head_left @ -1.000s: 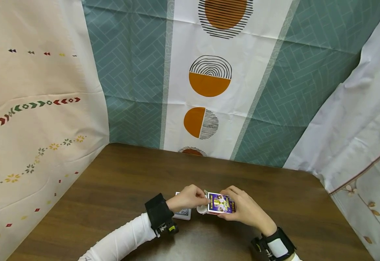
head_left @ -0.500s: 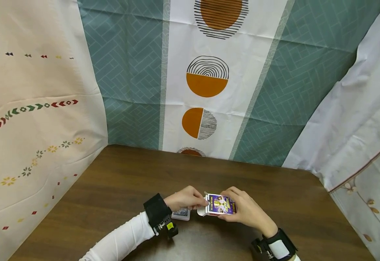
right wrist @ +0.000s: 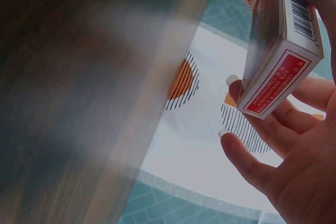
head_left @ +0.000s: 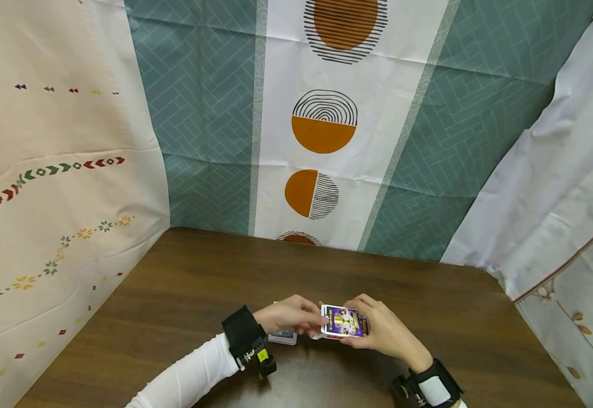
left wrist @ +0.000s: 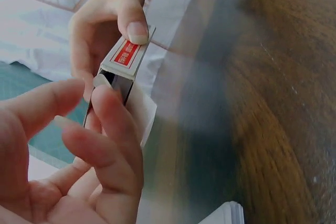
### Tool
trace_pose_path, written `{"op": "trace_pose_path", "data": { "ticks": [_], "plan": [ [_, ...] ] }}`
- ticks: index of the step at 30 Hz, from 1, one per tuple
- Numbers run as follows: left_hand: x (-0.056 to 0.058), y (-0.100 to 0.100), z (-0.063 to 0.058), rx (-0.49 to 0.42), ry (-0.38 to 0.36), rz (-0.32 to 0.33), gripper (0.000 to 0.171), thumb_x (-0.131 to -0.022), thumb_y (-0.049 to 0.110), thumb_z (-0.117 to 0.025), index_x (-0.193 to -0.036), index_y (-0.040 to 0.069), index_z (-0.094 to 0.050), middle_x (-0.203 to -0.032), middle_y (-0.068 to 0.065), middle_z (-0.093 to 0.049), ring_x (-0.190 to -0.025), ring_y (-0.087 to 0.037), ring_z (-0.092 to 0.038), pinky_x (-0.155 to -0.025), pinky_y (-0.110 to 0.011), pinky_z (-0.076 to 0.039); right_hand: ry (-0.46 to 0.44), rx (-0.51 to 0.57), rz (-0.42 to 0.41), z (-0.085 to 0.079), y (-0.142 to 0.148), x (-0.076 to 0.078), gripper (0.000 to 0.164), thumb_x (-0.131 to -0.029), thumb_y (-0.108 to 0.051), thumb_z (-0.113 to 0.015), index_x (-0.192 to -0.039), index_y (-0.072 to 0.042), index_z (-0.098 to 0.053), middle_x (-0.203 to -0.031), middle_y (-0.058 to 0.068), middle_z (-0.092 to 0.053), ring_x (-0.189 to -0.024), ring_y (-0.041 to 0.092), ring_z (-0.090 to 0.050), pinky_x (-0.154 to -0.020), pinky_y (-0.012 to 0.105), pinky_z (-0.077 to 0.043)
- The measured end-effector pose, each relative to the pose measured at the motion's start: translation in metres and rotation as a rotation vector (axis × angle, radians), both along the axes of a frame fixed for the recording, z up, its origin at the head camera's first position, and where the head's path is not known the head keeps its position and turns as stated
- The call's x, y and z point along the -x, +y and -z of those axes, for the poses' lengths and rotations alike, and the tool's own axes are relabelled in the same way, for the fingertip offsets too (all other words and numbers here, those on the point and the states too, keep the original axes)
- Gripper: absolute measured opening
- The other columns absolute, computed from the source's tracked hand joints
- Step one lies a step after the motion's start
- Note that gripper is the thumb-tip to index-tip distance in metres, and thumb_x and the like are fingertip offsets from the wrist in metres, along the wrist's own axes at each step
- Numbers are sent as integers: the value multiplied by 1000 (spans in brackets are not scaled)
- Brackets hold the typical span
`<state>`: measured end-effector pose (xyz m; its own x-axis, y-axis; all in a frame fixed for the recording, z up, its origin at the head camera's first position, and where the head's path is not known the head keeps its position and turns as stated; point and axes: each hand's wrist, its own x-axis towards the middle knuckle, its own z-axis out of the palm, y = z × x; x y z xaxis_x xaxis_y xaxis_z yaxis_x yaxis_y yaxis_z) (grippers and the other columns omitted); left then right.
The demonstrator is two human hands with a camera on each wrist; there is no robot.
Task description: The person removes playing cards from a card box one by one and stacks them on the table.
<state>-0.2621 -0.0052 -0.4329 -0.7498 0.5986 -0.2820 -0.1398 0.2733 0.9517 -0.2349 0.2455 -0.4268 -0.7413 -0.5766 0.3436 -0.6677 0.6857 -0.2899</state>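
A purple playing-card box [head_left: 344, 322] with a yellow trophy picture is held just above the table by my right hand [head_left: 385, 327], thumb on one narrow side and fingers on the other. Its left end is open; a white flap [left wrist: 146, 113] hangs from it in the left wrist view. At that opening is my left hand [head_left: 291, 315], a fingertip touching the end of the box, the other fingers loosely bent and apart. Partly under the left hand lies a stack of playing cards [head_left: 282, 339] with patterned backs. How full the box is cannot be made out.
The brown wooden table [head_left: 214, 272] runs back to a green and white patterned cloth [head_left: 209, 113]. Cream cloth [head_left: 72, 187] hangs on the left and white cloth [head_left: 520, 198] on the right. Both wrists wear black camera bands [head_left: 245, 334].
My left fingers have shifted slightly down at the open end of the box, and the white flap shows less. The right hand keeps its hold, nearly still.
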Motion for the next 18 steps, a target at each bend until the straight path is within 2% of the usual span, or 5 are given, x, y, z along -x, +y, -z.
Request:
{"op": "trace_pose_path", "data": {
  "ticks": [6,9,13,18],
  "plan": [
    [-1,-5,1,-50,-26,-20,19,-92,16,-65,-99,-2,-68,-68,-1,-66,-58,-6,-60,-52,-18,-37,-22,11,18,1,2,1,56,-74,-53,-78,-113,-16,-63,-104,-9,-58,-81,2,-52,-66,17,-46],
    [-1,-11,2,-89,-78,-19,16,-94,12,-61,-98,-3,-64,-74,-4,-67,-60,-7,-65,-53,-17,-39,-31,7,35,1,3,2,56,-74,-54,-78,-113,-17,-63,-104,-9,-58,-82,2,-52,-66,18,-46],
    [-1,-21,3,-127,-117,-29,9,-95,8,-57,-94,-1,-59,-80,-8,-68,-65,-10,-68,-56,-16,-46,-25,-4,48,1,4,2,57,-73,-56,-77,-113,-18,-63,-105,-9,-58,-82,3,-52,-67,18,-46],
    [-1,-33,2,-165,-121,-61,6,-96,4,-55,-93,-1,-56,-80,-10,-69,-71,-12,-69,-61,-14,-52,-8,-6,44,1,3,3,57,-73,-56,-78,-113,-17,-64,-106,-8,-59,-82,3,-52,-67,18,-45]
  ]
}}
